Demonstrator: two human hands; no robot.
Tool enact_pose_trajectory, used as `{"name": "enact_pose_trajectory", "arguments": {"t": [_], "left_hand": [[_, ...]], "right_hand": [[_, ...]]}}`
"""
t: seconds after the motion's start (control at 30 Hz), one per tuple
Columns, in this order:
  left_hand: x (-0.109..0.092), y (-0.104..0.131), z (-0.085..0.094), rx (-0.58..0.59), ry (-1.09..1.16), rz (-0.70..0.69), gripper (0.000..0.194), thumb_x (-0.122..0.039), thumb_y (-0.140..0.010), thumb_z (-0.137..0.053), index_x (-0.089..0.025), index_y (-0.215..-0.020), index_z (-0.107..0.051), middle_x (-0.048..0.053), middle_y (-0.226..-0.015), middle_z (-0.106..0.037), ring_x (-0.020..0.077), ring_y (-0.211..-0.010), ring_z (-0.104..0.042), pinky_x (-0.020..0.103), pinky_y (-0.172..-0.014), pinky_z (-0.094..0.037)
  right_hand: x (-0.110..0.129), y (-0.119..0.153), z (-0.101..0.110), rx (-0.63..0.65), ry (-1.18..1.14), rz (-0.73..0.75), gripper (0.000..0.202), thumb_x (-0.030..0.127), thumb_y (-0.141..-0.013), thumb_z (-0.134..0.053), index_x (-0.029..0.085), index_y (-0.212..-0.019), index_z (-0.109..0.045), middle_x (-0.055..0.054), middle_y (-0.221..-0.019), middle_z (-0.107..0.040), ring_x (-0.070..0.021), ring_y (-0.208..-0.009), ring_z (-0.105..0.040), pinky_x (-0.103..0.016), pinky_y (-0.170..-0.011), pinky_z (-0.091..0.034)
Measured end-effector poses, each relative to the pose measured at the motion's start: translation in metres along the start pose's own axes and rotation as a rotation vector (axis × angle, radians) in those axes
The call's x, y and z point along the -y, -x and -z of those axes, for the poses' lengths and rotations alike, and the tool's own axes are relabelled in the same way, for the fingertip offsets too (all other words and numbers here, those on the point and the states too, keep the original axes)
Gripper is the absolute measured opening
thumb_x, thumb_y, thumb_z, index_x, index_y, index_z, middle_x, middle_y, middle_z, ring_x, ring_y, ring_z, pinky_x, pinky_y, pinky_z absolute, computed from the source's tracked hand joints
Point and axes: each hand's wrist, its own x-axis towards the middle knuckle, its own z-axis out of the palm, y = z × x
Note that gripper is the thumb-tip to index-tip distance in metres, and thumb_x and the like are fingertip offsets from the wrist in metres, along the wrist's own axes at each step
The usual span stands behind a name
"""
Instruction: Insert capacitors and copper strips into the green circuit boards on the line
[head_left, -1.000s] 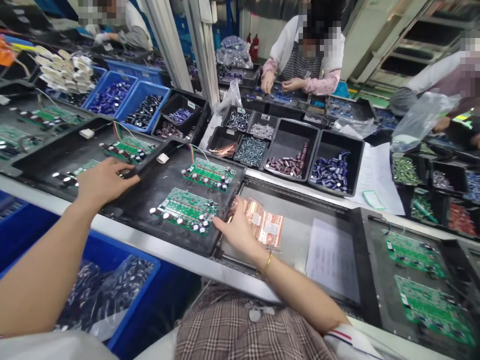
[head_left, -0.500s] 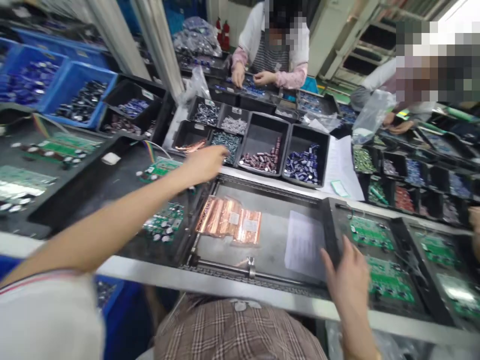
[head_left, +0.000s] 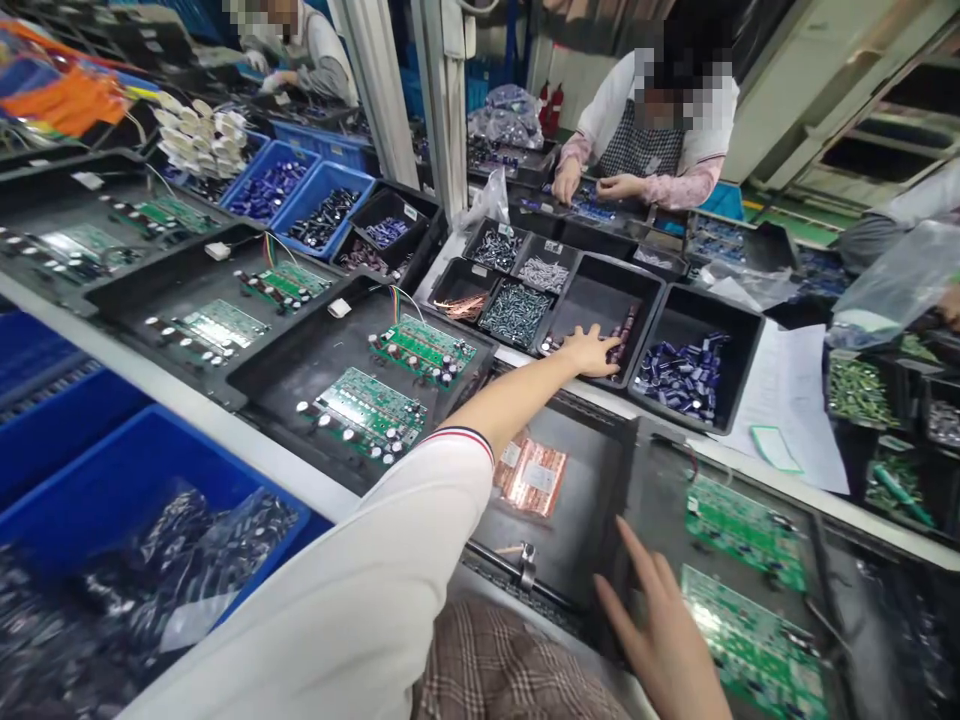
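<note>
My left hand [head_left: 595,352] reaches over the black bin [head_left: 570,290] of brown cylindrical capacitors [head_left: 621,335], fingers spread, with nothing visibly held. My right hand [head_left: 664,615] lies at the left rim of a black tray [head_left: 634,470], thumb and fingers stretched apart. In that tray are green circuit boards [head_left: 750,530]. Between the hands, plastic packs of copper-coloured strips [head_left: 536,480] lie on the metal surface of the line, partly covered by my left arm. Beside my left hand are a bin of blue capacitors [head_left: 682,375] and a bin of small metal parts [head_left: 517,312].
More black trays with circuit boards [head_left: 375,405] stand along the line at left. A blue crate [head_left: 255,440] of bagged parts sits below. Paper sheets [head_left: 787,400] lie right of the bins. A co-worker [head_left: 645,130] works across the line behind a metal post [head_left: 442,110].
My left hand has moved right, from the small-parts bin to the brown capacitor bin, and its fingers have spread. The tray at my right hand has shifted left towards the copper-coloured packs. My view has turned left.
</note>
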Motion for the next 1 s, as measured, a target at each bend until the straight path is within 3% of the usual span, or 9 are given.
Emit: {"name": "enact_pose_trajectory", "arguments": {"t": [0.1,0.23,0.4,0.5,0.57,0.67,0.77,0.9,1.0], "left_hand": [[0.005,-0.001,0.003,-0.011,-0.016,-0.026,0.057,-0.045,-0.098,-0.063,-0.019,-0.147,-0.052,0.016,-0.152,-0.050,0.0330,-0.131,-0.055,0.057,-0.108,-0.048],[0.012,0.000,0.004,-0.012,-0.003,-0.058,0.051,-0.046,-0.099,-0.060,-0.016,-0.141,-0.058,0.015,-0.138,-0.062,0.0292,-0.123,-0.062,0.055,-0.107,-0.049],[0.018,-0.005,0.005,-0.080,0.101,-0.124,0.043,-0.046,-0.100,-0.059,-0.016,-0.130,-0.066,0.013,-0.129,-0.068,0.0274,-0.120,-0.064,0.053,-0.108,-0.047],[0.024,-0.023,0.011,-0.204,0.227,-0.132,0.036,-0.038,-0.102,-0.050,-0.018,-0.127,-0.069,0.013,-0.125,-0.070,0.0276,-0.124,-0.062,0.046,-0.109,-0.044],[0.029,-0.038,0.015,-0.288,0.339,-0.121,0.038,-0.029,-0.100,-0.046,-0.019,-0.129,-0.068,0.013,-0.124,-0.071,0.0271,-0.125,-0.061,0.039,-0.107,-0.044],[0.034,-0.053,0.019,-0.337,0.519,-0.057,0.038,-0.029,-0.096,-0.045,-0.011,-0.118,-0.070,0.015,-0.100,-0.073,0.0267,-0.097,-0.068,0.035,-0.084,-0.053],[0.033,-0.053,0.018,-0.326,0.687,-0.006,0.040,-0.036,-0.098,-0.041,-0.010,-0.112,-0.069,0.013,-0.084,-0.068,0.0221,-0.072,-0.065,0.030,-0.062,-0.051],[0.025,-0.041,0.016,-0.312,0.834,-0.002,0.040,-0.041,-0.100,-0.040,-0.013,-0.108,-0.067,0.011,-0.081,-0.064,0.0182,-0.065,-0.062,0.026,-0.053,-0.046],[0.019,-0.033,0.016,-0.326,0.858,-0.006,0.039,-0.041,-0.100,-0.039,-0.013,-0.107,-0.066,0.009,-0.080,-0.063,0.0166,-0.061,-0.058,0.026,-0.052,-0.045]], "right_hand": [[0.047,-0.029,-0.021,0.076,-0.043,0.178,0.064,0.046,-0.102,-0.050,0.032,-0.161,-0.030,-0.006,-0.109,-0.064,-0.0242,-0.095,-0.073,-0.040,-0.084,-0.065],[0.100,-0.065,-0.041,0.172,-0.078,0.360,0.065,0.033,-0.099,-0.058,0.024,-0.159,-0.033,-0.011,-0.114,-0.064,-0.0283,-0.104,-0.069,-0.048,-0.094,-0.062],[0.135,-0.089,-0.033,0.366,-0.153,0.484,0.074,0.030,-0.095,-0.067,0.017,-0.159,-0.032,-0.016,-0.125,-0.065,-0.0296,-0.115,-0.067,-0.048,-0.102,-0.059],[0.123,-0.099,-0.020,0.427,-0.253,0.480,0.067,0.033,-0.098,-0.065,0.018,-0.157,-0.037,-0.014,-0.128,-0.064,-0.0239,-0.110,-0.069,-0.041,-0.100,-0.060],[0.103,-0.107,-0.011,0.364,-0.326,0.422,0.060,0.032,-0.099,-0.065,0.020,-0.153,-0.043,-0.011,-0.128,-0.064,-0.0189,-0.104,-0.070,-0.037,-0.099,-0.059],[0.068,-0.124,0.006,0.203,-0.415,0.300,0.048,0.026,-0.097,-0.066,0.022,-0.143,-0.054,-0.007,-0.122,-0.068,-0.0134,-0.092,-0.070,-0.033,-0.096,-0.059],[0.044,-0.153,0.026,0.037,-0.425,0.194,0.033,0.022,-0.098,-0.064,0.021,-0.131,-0.064,-0.005,-0.115,-0.072,-0.0120,-0.091,-0.070,-0.032,-0.092,-0.059],[0.036,-0.213,0.050,-0.233,-0.323,0.134,0.022,0.020,-0.100,-0.061,0.016,-0.119,-0.070,-0.004,-0.115,-0.074,-0.0093,-0.097,-0.069,-0.023,-0.093,-0.055],[0.044,-0.259,0.057,-0.400,-0.288,0.088,0.028,0.023,-0.102,-0.057,0.011,-0.125,-0.066,-0.004,-0.123,-0.072,-0.0059,-0.095,-0.067,-0.017,-0.094,-0.052]]}}
